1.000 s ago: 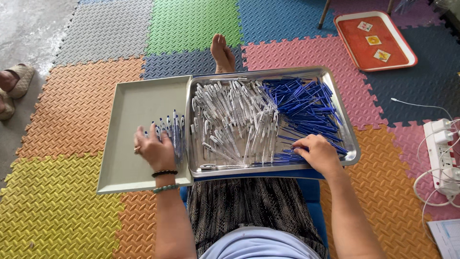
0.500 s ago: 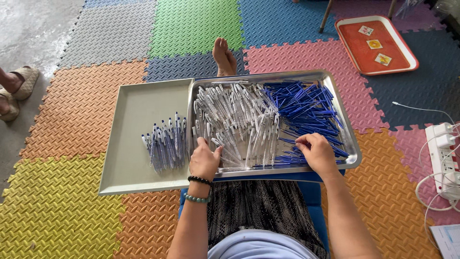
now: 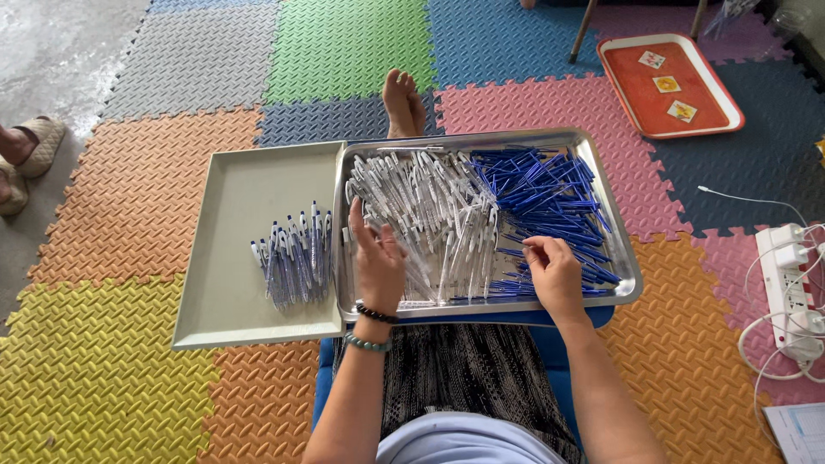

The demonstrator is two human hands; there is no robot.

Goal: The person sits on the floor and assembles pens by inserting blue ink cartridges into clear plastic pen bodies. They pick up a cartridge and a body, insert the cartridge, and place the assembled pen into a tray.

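Since a second ago the left hand (image 3: 376, 258) has come off the small bundle of finished pens (image 3: 294, 255) on the flat grey tray (image 3: 232, 189) and gone over to the steel tray (image 3: 612, 215), so that bundle now lies alone, around 9 o'clock from the hand. From my remote seat, the left hand's fingers look spread apart, resting on the clear pen barrels (image 3: 421, 215). Right hand (image 3: 554, 273) sits at the near rim on the blue refills (image 3: 541, 193); fingers are curled, but I can't tell if it's pinching one.

Sorting makes sense to me: clear parts at the left, blue at 3 o'clock, done ones kept apart.

Steel tray's lip overlaps the grey one's right edge. Plenty of bare grey tray at 12 o'clock of the bundle. Red tray (image 3: 713, 116) sits well apart at 1 o'clock, power strip (image 3: 786, 266) at 3.
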